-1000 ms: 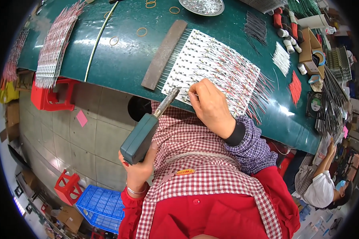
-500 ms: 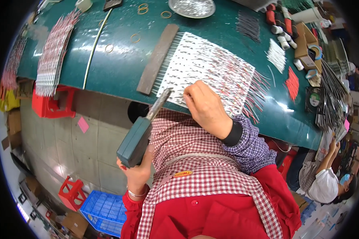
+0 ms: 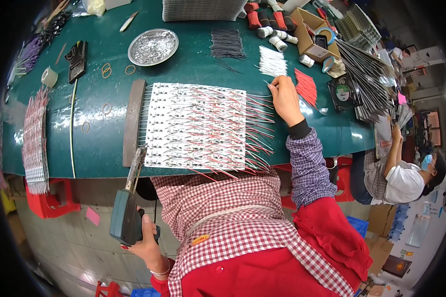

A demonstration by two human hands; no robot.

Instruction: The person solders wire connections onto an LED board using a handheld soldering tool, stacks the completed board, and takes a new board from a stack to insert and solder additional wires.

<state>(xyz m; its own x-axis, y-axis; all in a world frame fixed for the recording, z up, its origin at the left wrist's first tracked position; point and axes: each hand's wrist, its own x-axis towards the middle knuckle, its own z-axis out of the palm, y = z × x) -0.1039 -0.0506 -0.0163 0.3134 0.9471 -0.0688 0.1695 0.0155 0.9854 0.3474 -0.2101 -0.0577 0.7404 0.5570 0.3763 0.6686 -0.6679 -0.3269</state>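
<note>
My left hand is closed round the handle of a teal soldering gun. Its long metal nose points up at the lower left corner of a panel of white circuit boards. Red and black wires lie across the panel and stick out past its right edge. My right hand is over the table, right of those wire ends, with thumb and index finger pinched at a thin pale wire. Beside that hand are a pile of white wires and a pile of red wires.
A dark flat bar lies along the panel's left side. Beyond are a metal dish of silvery bits, black wires and a cardboard box. More wired boards overhang the table at left. A person works at right.
My right hand has moved from above the panel out to the wire piles at the right. The soldering gun stays in my left hand near the panel's lower left corner. The view has shifted.
</note>
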